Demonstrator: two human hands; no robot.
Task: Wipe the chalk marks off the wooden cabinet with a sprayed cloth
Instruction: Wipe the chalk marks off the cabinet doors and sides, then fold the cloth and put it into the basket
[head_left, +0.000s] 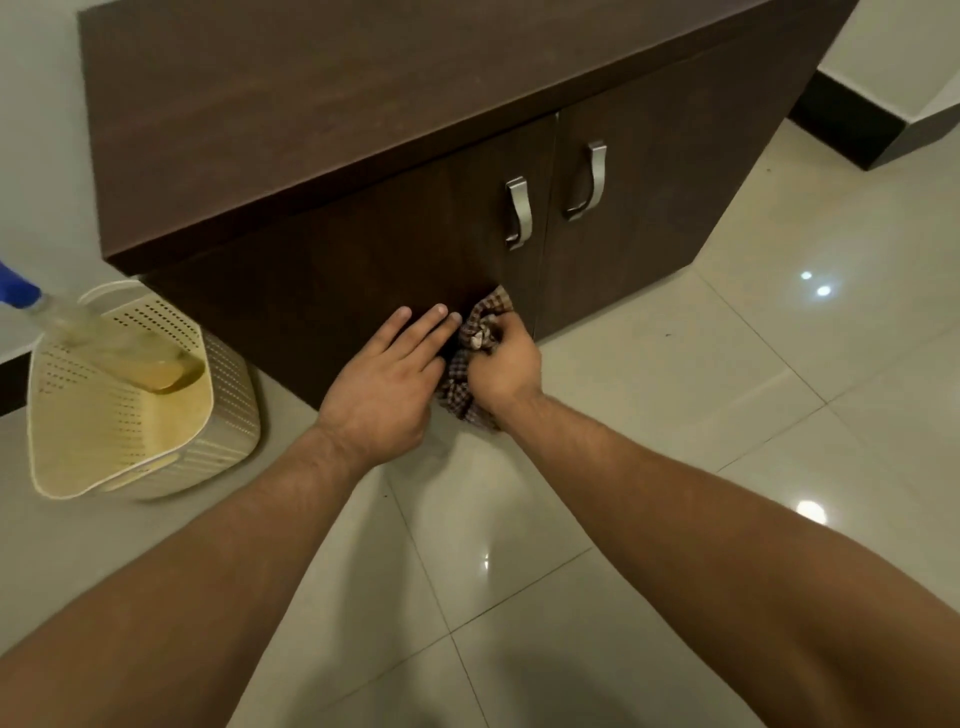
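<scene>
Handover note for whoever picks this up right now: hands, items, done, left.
Left hand: open, fingers straight, low on the left cabinet door.
Right hand: grips the bunched checked cloth against that door's lower right corner.
Spray bottle: in the cream basket, floor left.
Done: no chalk marks visible.
Left: check under the cloth, finish wiping.

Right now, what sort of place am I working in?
Likely a room in a home: a dark wooden cabinet with metal door handles stands on glossy floor tiles, a perforated plastic basket holding a spray bottle sits beside it, and the right hand grips a checked cloth.
</scene>
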